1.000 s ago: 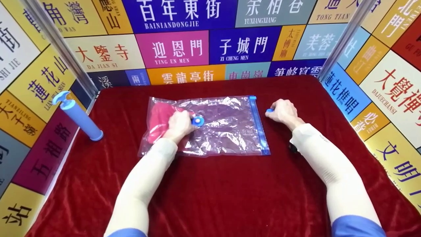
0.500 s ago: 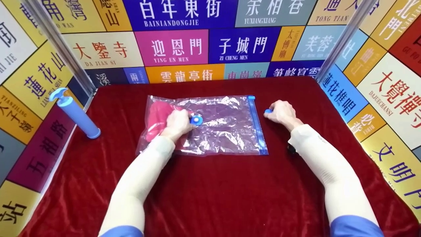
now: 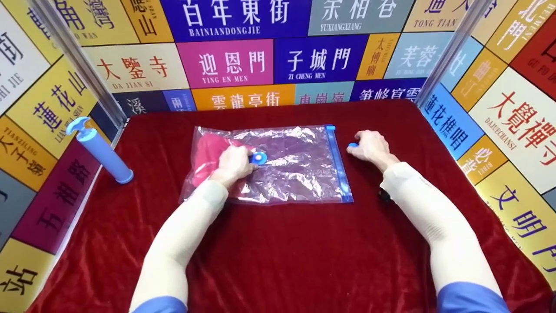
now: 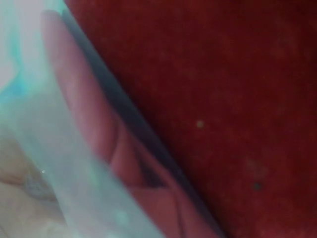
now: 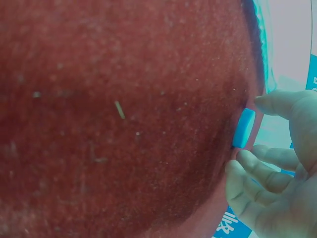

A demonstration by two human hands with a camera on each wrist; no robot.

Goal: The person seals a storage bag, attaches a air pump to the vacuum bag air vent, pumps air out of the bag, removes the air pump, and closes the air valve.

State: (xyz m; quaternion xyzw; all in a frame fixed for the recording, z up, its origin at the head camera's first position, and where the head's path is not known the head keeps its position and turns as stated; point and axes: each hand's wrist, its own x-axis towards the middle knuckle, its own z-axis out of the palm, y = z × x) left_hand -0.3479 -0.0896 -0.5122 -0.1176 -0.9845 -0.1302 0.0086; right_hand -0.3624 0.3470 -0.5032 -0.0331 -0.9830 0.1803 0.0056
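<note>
A clear vacuum storage bag (image 3: 299, 182) lies flat with a folded pink cloth (image 3: 205, 158) in its left part and a blue zip strip (image 3: 340, 165) along its right edge. My left hand (image 3: 234, 164) reaches over the bag, thumb and fingers pinching the left side of its round blue valve (image 3: 259, 158). Right of the bag, a small blue cap (image 5: 244, 128) rests on the red cloth. Thumb and fingers of my right hand (image 3: 372, 145) stand around it, with small gaps in the right wrist view. In the left wrist view, plastic and pink cloth cover much of the left side.
A blue hand pump (image 3: 104, 152) stands on the left of the table, handle up. Dark red velvet (image 3: 304, 252) covers the tabletop. Printed panels (image 3: 226, 63) and metal posts (image 3: 102, 74) enclose the back and sides.
The head view has shifted slightly. Both hands keep their places, the left at the valve and the right by the cap.
</note>
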